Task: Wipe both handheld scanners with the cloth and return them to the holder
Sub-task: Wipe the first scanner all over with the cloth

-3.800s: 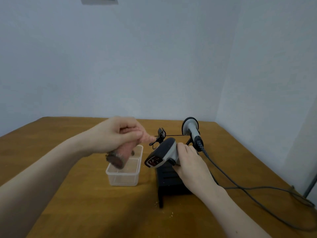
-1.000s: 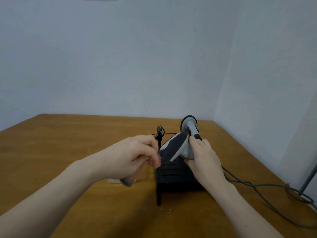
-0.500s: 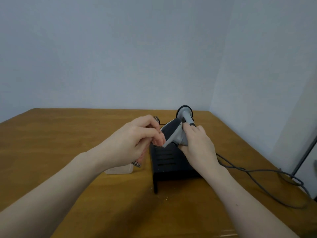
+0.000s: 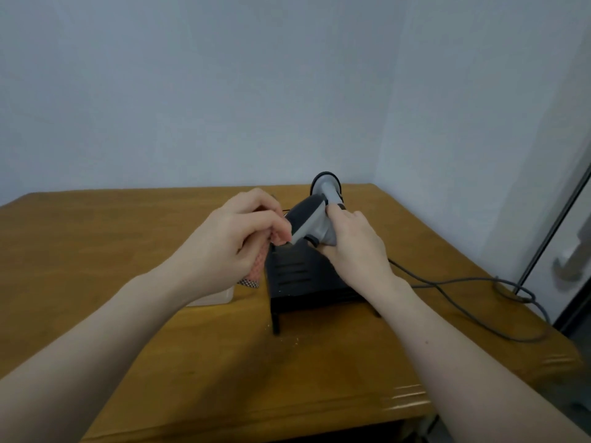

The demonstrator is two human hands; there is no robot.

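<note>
My right hand (image 4: pixel 350 243) grips the handle of a grey and black handheld scanner (image 4: pixel 308 219), holding it above the black holder (image 4: pixel 297 282) with its head pointing left and down. My left hand (image 4: pixel 233 241) pinches a pink cloth (image 4: pixel 260 263) with a checked hem and presses it against the front of the scanner's head. A second grey scanner (image 4: pixel 327 187) stands upright at the back of the holder, partly hidden behind the held one.
A clear plastic box (image 4: pixel 214 298) sits left of the holder, mostly hidden under my left wrist. A grey cable (image 4: pixel 463 282) runs from the scanners across the wooden table (image 4: pixel 96 251) to the right edge. Walls close the corner behind.
Both hands have stayed together over the holder; the cloth in my left hand has shifted slightly on the scanner's head. Earlier the cloth hand was apart from the scanner, over the plastic box.
</note>
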